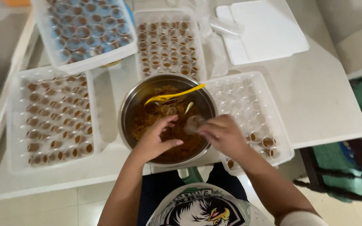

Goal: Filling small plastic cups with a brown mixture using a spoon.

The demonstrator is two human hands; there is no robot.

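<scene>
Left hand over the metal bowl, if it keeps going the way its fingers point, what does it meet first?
The left hand points up and right. Probably first the small clear cup at the right hand, though depth is unclear.

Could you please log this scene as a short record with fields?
Left hand: in the metal bowl, on brown paste
Right hand: holds a small clear cup over the bowl
Yellow spoon: lies across the bowl
Right tray: mostly empty cups, a few filled
Left tray: filled cups
Surface: white table
</scene>
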